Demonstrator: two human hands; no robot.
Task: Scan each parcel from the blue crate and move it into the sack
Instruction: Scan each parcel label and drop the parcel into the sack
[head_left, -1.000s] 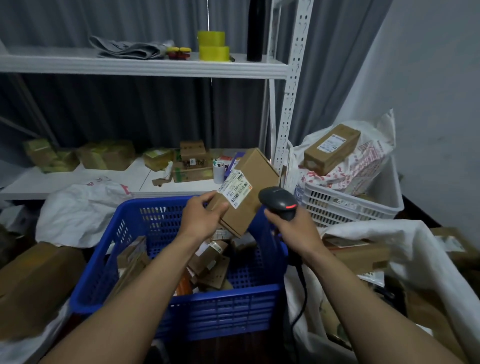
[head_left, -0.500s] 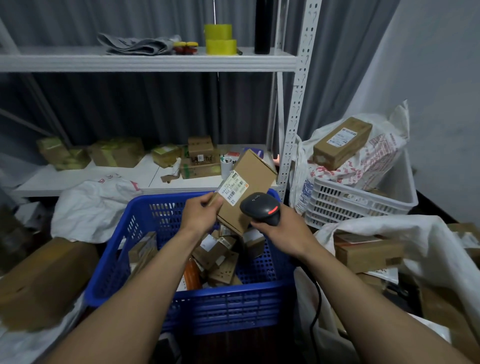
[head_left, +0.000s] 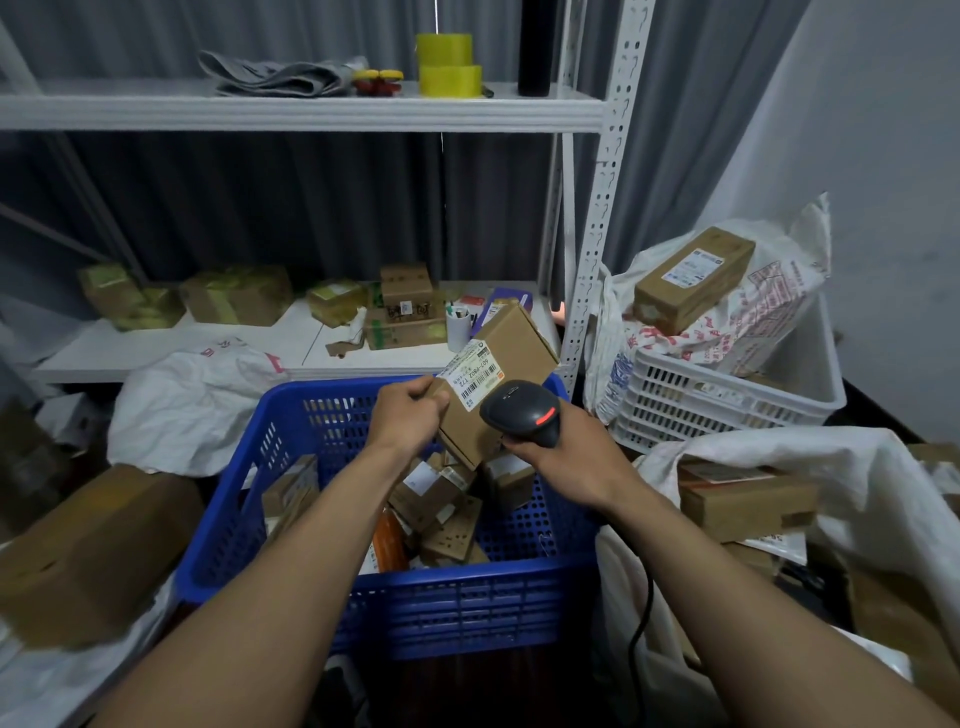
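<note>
My left hand (head_left: 410, 415) grips a brown cardboard parcel (head_left: 511, 353) by its lower left corner, tilted above the blue crate (head_left: 447, 597). A white barcode label (head_left: 470, 376) faces me. My right hand (head_left: 566, 452) grips a black handheld scanner (head_left: 522, 413) with a red light, its head just below the label and overlapping the parcel's lower edge. Several small brown parcels (head_left: 441, 504) lie in the crate. The white sack (head_left: 810, 457) stands open at the right with brown boxes (head_left: 743, 499) inside.
A white crate (head_left: 727, 400) with a printed bag and a box (head_left: 693, 278) sits behind the sack. White metal shelving (head_left: 592, 208) carries taped boxes and yellow tape rolls (head_left: 449, 65). A large brown box (head_left: 88, 551) lies at the left. The scanner cable (head_left: 641, 618) hangs beside the crate.
The scanner has moved left and up under the label. The parcel has shifted slightly; my left hand keeps its hold on it.
</note>
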